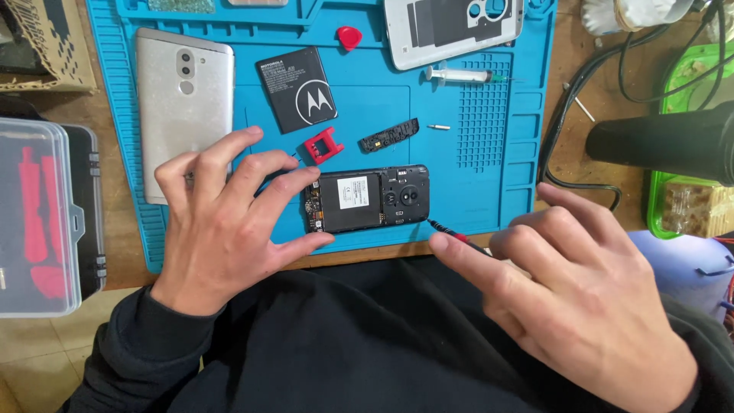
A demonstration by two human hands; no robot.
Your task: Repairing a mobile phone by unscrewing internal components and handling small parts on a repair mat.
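Presently, the left hand (222, 229) rests on the near edge of the blue silicone repair mat (489, 153), fingers spread. Its thumb and forefinger bracket the left end of an opened black phone body (367, 199), touching it without closing round it. The phone body lies flat, lengthwise across the mat's near edge, rear cover removed, with a white-labelled plate and a round camera module exposed.

The right hand (566, 298) is loosely curled over a thin black-and-red tool (455, 233); the forefinger lies along the shaft, and the tip points at the phone body's lower right corner. Whether the tip touches the phone cannot be told. The grip behind the forefinger is hidden.

Just beyond the phone body sit a small red clip (323, 145) and a narrow black component strip (388, 135), near each other. A loose black battery (297, 89) lies further up the mat. A silver phone (183, 99) lies camera side up at the mat's left, partly under the left hand's fingers. A red triangular pick (349, 37), a syringe (459, 75) and a grey rear cover (451, 27) occupy the far part.

Off the mat, a clear plastic case (38, 218) with red contents stands at left; black cables (581, 99) and a black cylinder (665, 141) are at right.
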